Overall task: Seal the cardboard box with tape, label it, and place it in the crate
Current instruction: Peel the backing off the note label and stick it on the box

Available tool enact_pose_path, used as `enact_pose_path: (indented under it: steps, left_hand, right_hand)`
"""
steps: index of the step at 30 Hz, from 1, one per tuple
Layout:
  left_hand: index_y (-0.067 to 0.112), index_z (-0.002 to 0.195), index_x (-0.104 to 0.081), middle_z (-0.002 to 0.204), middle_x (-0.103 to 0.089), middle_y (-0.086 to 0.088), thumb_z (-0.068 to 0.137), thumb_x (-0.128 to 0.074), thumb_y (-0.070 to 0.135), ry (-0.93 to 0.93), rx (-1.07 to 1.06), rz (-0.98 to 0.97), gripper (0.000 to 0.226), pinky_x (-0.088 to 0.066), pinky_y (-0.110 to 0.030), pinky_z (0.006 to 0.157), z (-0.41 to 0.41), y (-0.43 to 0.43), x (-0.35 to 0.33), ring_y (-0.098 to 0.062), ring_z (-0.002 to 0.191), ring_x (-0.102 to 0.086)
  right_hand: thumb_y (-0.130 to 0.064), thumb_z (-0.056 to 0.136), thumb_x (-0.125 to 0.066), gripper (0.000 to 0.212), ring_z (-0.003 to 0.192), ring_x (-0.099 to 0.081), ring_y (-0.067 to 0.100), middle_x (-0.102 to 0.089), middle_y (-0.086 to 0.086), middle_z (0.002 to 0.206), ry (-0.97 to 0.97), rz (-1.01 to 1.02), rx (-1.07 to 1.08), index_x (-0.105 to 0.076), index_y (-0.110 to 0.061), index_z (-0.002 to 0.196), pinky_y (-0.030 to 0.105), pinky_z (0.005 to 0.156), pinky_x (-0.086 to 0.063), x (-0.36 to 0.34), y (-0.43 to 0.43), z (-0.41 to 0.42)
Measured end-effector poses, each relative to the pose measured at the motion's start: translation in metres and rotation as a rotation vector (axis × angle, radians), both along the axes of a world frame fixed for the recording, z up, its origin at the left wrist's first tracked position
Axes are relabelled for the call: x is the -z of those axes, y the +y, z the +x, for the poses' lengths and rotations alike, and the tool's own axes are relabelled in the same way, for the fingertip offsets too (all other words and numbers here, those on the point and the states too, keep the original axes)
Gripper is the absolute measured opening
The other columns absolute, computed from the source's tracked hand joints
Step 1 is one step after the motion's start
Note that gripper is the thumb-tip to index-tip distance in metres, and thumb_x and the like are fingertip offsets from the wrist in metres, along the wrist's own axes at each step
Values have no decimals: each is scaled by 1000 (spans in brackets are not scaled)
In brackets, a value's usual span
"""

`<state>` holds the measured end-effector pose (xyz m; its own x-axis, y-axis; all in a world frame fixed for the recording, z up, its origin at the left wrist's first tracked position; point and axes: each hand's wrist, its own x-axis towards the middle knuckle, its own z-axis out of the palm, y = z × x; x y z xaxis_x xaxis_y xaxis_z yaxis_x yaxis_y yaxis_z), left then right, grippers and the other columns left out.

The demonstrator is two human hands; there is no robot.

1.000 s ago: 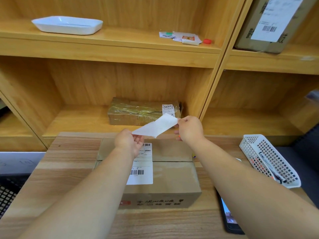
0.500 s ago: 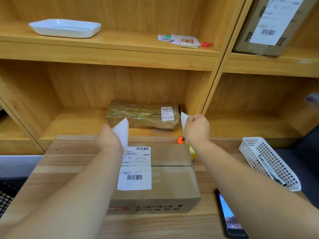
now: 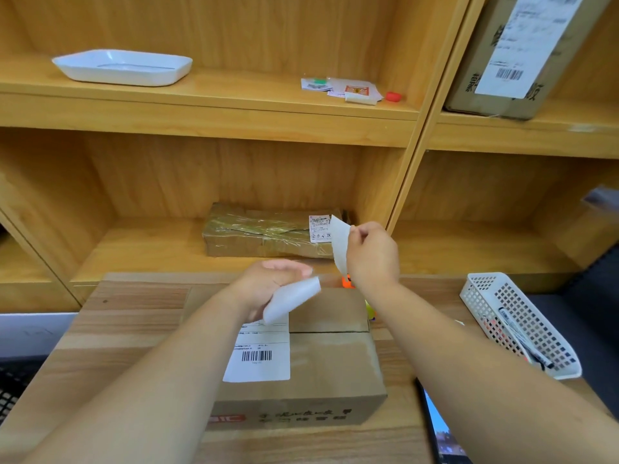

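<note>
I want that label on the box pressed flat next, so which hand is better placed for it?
Probably the left hand: it hovers over the top of the label, while the right hand is up past the box. Both hold paper.

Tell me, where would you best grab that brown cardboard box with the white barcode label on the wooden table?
Probably by its two short ends, one hand from each side. The brown cardboard box lies flat, wide and low, likely too broad for one hand, and its white barcode label covers part of the top.
</note>
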<state>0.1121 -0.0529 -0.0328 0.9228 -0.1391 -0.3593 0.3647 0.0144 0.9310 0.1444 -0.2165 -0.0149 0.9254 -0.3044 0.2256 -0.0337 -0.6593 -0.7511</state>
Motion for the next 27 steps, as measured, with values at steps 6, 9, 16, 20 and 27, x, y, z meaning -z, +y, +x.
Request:
enact_pose_path:
  steps: [6, 9, 16, 20, 27]
  left_hand:
    - [3, 112, -64, 43, -58, 7, 94, -56, 27, 6, 23, -37, 31, -38, -12, 40, -1, -12, -8, -6, 33, -48]
    - [0, 115, -63, 35, -47, 9, 94, -54, 38, 20, -37, -68, 44, -36, -13, 38, 2, -19, -14, -6, 30, -44]
    - [15, 74, -62, 42, -55, 7, 91, -60, 27, 51, -152, -91, 21, -38, -16, 46, 11, -20, -15, -7, 34, -51]
    - [14, 55, -61, 35, -46, 7, 88, -55, 9, 21, -159, -55, 34, -31, -14, 41, 12, -17, -14, -7, 28, -44]
    - [12, 66, -54, 40, -44, 5, 92, -50, 12, 19, -148, -10, 25, -29, -15, 42, 15, -8, -13, -10, 32, -39]
  right_hand:
    - [-21, 97, -43, 22, 76, -52, 20, -62, 4, 94, -82, -135, -113, -60, -9, 90, 28, 62, -35, 1, 4, -7]
    - [-23, 96, -50, 21, 77, -53, 20, -63, 5, 95, -130, -205, -271, -64, -9, 91, 30, 63, -37, 4, 8, -11]
    - [-27, 88, -45, 33, 80, -59, 33, -65, 10, 89, -222, -346, -520, -72, -8, 86, 39, 64, -48, 10, 13, -15]
    - [-33, 85, -57, 27, 93, -60, 25, -66, 1, 98, -143, -348, -532, -75, -17, 97, 41, 77, -50, 15, 8, -8]
    - [-41, 89, -59, 36, 101, -50, 15, -54, -1, 105, 102, 21, -319, -62, -15, 114, 29, 87, -40, 5, -8, -1]
